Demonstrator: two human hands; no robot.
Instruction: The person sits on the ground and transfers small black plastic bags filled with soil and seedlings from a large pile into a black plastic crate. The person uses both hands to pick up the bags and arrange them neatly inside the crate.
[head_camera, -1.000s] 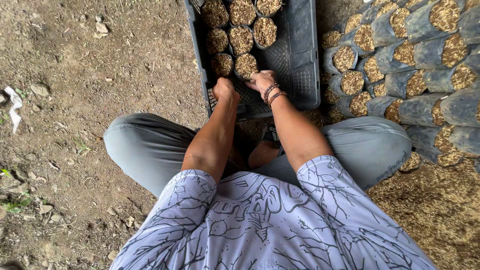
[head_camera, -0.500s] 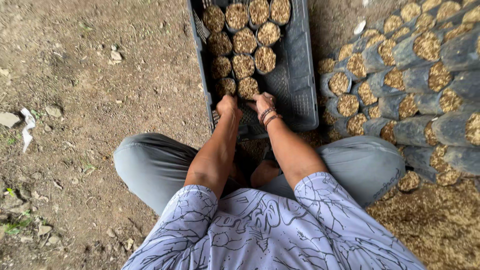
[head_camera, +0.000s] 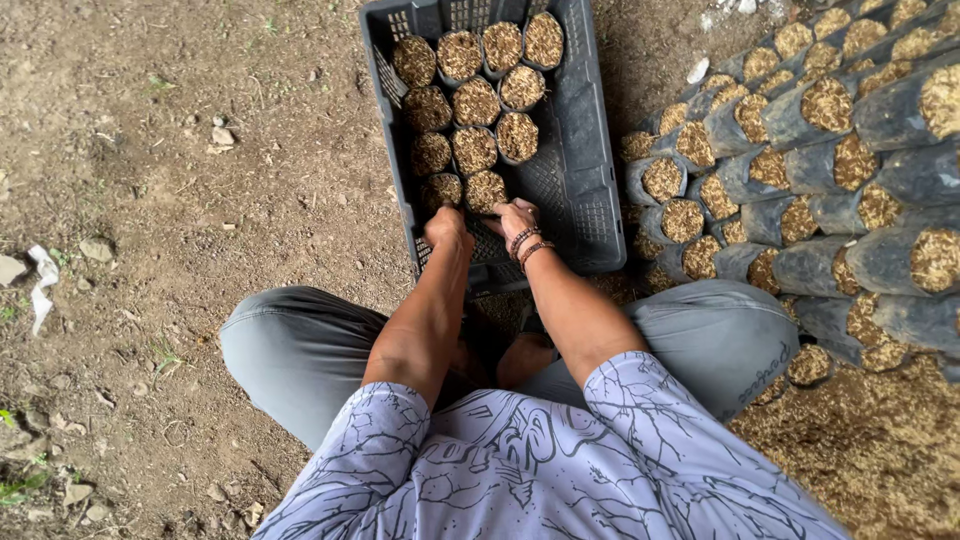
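A dark grey plastic crate (head_camera: 585, 150) lies on the ground in front of me, holding several small black bags filled with brown husk mix. My left hand (head_camera: 447, 228) is curled at the crate's near end, just behind the nearest left bag (head_camera: 440, 190); its fingers are hidden. My right hand (head_camera: 515, 215), with beaded bracelets on the wrist, rests its fingers against the nearest bag beside it (head_camera: 487, 190). The crate's right half is bare.
A stack of filled black bags (head_camera: 800, 170) lies on its side to the right of the crate, next to my right knee. Loose husk (head_camera: 880, 450) covers the ground at lower right. Bare dirt with small stones (head_camera: 150, 200) is on the left.
The view has tilted forward, so more of the crate and its far rows of bags show. Both hands stay at the nearest row of bags.
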